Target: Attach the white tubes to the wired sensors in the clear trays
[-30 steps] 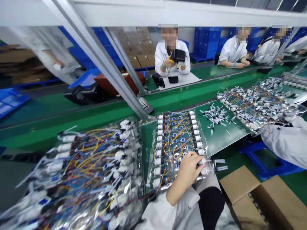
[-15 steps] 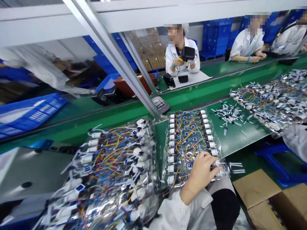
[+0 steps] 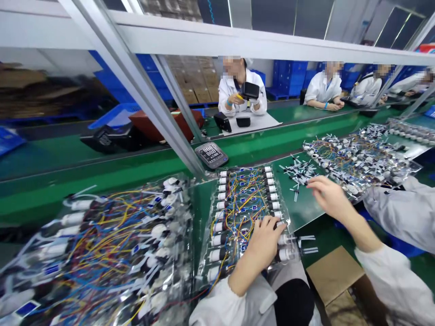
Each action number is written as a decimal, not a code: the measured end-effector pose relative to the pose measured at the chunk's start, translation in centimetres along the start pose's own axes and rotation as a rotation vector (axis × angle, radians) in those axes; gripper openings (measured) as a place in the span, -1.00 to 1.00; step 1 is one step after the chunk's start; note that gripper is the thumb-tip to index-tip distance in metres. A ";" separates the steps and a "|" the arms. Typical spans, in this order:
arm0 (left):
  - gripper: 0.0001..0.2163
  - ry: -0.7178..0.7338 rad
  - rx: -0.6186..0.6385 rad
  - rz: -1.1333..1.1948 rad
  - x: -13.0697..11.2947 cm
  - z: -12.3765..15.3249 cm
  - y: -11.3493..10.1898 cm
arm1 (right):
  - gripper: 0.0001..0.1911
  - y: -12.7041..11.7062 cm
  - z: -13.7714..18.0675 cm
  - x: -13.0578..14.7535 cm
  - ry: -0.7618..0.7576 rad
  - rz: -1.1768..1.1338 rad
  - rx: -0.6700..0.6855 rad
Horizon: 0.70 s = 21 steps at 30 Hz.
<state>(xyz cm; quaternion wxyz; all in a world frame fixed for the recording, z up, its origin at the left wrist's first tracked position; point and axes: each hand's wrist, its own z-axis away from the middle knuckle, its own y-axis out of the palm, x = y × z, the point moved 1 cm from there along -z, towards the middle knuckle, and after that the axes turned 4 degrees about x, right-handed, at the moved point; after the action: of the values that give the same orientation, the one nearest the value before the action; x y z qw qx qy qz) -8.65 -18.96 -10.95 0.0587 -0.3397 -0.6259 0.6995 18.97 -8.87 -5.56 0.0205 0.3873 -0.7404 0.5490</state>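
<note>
In the head view, my left hand [image 3: 260, 242] rests on a clear plastic tray [image 3: 204, 267], its fingers closed around a small white cylinder with a black end in the right-hand column. Part of that cylinder is hidden by the fingers. The tray holds two columns of such cylinders [image 3: 219, 240], joined by coloured wires [image 3: 238, 190] and small blue-faced boards. Two cylinders near my hand have pale tubes [image 3: 307, 244] sticking out to the right. My right hand [image 3: 328, 194] hovers with fingers apart at the near right side of a pile of short tube pieces with black connectors [image 3: 299, 170].
A larger wired tray [image 3: 129, 244] lies at left, another [image 3: 360, 154] at far right. A display unit [image 3: 211, 155] stands by the slanted metal post [image 3: 163, 104]. A cardboard box [image 3: 335, 271] sits below the table edge. Co-workers [image 3: 241, 90] sit across the line.
My right hand has come into view from the right and reached the tube pile. My left hand stays at the right-hand column. The camera has turned, shifting the scene left and slightly down.
</note>
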 end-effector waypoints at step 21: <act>-0.74 -0.115 -0.181 0.100 0.7 -0.9 1.4 | -0.77 6.7 2.8 6.1 0.426 -0.814 0.133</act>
<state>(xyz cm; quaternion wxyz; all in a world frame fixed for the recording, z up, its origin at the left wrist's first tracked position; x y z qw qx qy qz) -8.23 -18.15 -12.52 -0.0432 -0.3337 -0.6711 0.6606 11.84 -13.90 -9.28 0.3612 0.5256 -0.4705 0.6098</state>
